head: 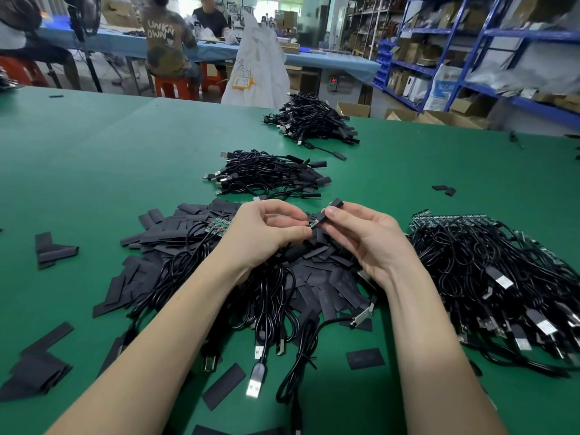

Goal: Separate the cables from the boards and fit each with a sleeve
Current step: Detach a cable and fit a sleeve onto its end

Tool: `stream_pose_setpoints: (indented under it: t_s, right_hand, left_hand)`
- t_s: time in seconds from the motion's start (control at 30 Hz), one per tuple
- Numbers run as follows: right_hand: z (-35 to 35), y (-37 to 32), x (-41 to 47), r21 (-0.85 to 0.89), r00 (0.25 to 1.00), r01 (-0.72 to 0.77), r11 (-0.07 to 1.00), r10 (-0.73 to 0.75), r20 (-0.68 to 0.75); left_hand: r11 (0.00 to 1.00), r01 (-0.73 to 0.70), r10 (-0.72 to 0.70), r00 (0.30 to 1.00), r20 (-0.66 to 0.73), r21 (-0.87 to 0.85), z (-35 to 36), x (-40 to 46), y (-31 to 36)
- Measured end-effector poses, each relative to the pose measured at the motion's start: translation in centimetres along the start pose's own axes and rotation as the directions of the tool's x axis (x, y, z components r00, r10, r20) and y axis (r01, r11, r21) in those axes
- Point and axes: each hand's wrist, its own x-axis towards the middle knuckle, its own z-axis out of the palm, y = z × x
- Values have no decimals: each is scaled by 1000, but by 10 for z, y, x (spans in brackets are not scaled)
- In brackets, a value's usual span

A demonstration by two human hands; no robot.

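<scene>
My right hand point(361, 237) pinches a black sleeve point(329, 211) between thumb and forefinger, its far end sticking up past the fingertips. My left hand point(266, 230) pinches the small green board end of a black cable point(270, 296) just at the sleeve's near mouth; the cable hangs down from the hand onto the table. A strip of green boards point(219, 227) with cables still attached lies left of my left hand. Flat black sleeves point(317, 262) are heaped under both hands.
A big heap of cables on boards point(489, 265) lies to the right. Two piles of sleeved cables point(270, 174), point(314, 120) sit farther back on the green table point(94, 171). Loose sleeves point(50, 249) lie scattered left. People sit at a far bench.
</scene>
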Motion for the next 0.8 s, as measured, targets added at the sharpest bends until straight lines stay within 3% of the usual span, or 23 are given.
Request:
stream_pose_setpoints:
  t_s: [0.57, 0.8]
  right_hand:
    - [4, 7, -1, 31, 998, 52, 998, -53, 19]
    - [5, 5, -2, -110, 988, 153, 982, -148, 52]
  left_hand:
    - [999, -26, 26, 1000, 7, -36, -2, -3, 2]
    - [999, -47, 47, 999, 9, -27, -2, -4, 2]
